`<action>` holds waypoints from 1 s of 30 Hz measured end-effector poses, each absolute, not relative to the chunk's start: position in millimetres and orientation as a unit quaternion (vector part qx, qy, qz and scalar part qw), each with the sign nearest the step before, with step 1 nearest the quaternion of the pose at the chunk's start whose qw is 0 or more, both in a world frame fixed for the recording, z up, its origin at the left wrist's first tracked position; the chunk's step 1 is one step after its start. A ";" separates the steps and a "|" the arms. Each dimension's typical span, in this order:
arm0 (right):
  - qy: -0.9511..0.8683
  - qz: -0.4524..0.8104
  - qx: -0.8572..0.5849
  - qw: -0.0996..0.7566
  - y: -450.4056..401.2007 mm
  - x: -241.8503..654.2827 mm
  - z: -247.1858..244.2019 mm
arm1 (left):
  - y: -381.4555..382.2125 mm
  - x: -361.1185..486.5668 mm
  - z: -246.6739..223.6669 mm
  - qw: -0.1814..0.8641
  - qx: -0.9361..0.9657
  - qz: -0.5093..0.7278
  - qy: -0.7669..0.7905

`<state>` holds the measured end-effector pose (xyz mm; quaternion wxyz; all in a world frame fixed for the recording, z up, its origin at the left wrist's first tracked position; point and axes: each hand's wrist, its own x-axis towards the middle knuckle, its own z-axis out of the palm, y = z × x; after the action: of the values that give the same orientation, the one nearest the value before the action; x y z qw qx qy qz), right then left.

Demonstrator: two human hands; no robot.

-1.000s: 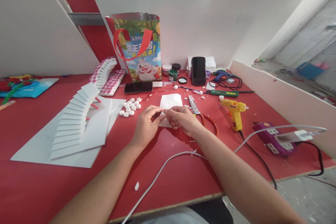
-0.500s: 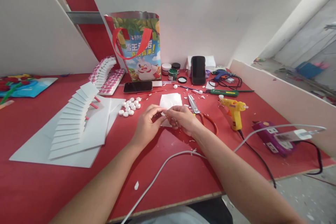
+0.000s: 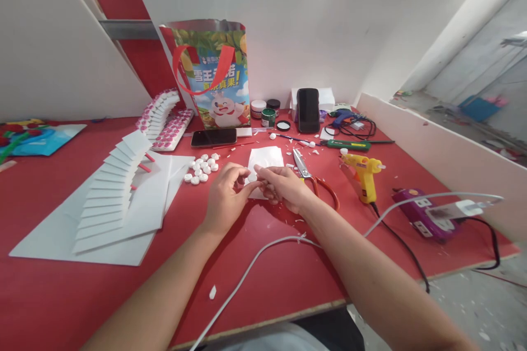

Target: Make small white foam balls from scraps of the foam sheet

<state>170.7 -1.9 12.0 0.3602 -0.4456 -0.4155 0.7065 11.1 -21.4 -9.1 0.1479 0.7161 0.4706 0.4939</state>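
Between the fingertips of both hands is a small white piece (image 3: 252,177), round in outline, its exact kind too small to make out. My left hand (image 3: 225,192) pinches it from the left with thumb and fingers. From the right, my right hand (image 3: 284,186) grips it between thumb and curled fingers. Under and behind the fingertips lies a white paper sheet (image 3: 267,157), partly hidden by the hands. To the left sits a cluster of small round white pieces (image 3: 202,168). Scissors with orange handles (image 3: 327,191) lie just right of my right hand.
Fanned white boards (image 3: 109,192) rest at left. A yellow glue gun (image 3: 364,173) and a purple power strip (image 3: 424,214) are at right, with a white cable (image 3: 263,252) crossing in front. Phone (image 3: 214,137), printed bag (image 3: 222,77) and paint jars (image 3: 268,117) stand behind.
The fingertips have parted slightly, so more of the white piece shows between them. My right thumb has lifted a little. The whole view has shifted slightly.
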 end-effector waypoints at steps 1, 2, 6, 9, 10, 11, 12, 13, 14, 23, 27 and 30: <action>-0.422 0.708 -0.441 0.356 -2.5 170.9 12.3 | -21.5 11.1 -9.2 0.147 0.716 0.496 0.468; -0.427 0.709 -0.437 0.352 -3.1 171.1 12.7 | -21.5 11.2 -9.2 0.148 0.716 0.499 0.465; -0.429 0.717 -0.428 0.345 -3.9 171.7 13.8 | -22.0 12.0 -9.6 0.166 0.716 0.499 0.458; -0.425 0.710 -0.440 0.350 -3.2 171.6 13.2 | -22.3 12.8 -9.9 0.184 0.717 0.491 0.460; -0.424 0.705 -0.446 0.352 -2.9 171.5 13.0 | -22.4 13.1 -9.9 0.187 0.717 0.488 0.461; -0.423 0.699 -0.453 0.356 -2.6 171.4 12.8 | -22.5 13.5 -9.9 0.190 0.717 0.487 0.462; -0.424 0.693 -0.459 0.359 -2.4 171.4 12.7 | -22.7 13.8 -9.6 0.191 0.718 0.485 0.461; -0.425 0.688 -0.464 0.361 -2.2 171.5 12.8 | -22.9 14.2 -9.3 0.193 0.719 0.483 0.460; -0.426 0.684 -0.469 0.362 -2.1 171.5 12.9 | -23.2 14.6 -8.9 0.194 0.721 0.482 0.458; -0.422 0.704 -0.469 0.326 -4.1 169.1 16.6 | -13.7 3.3 -10.1 0.179 0.692 0.487 0.502; -0.401 0.705 -0.475 0.343 -3.6 169.2 18.8 | -8.2 -22.7 9.8 0.160 0.622 0.524 0.559; -0.386 0.697 -0.470 0.379 -2.8 170.9 20.1 | -10.4 -43.2 37.8 0.173 0.476 0.644 0.573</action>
<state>170.9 -2.8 20.1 0.3787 -0.4702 -0.3864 0.6973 -43.2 -10.4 37.8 0.1733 0.4760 0.5729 0.6443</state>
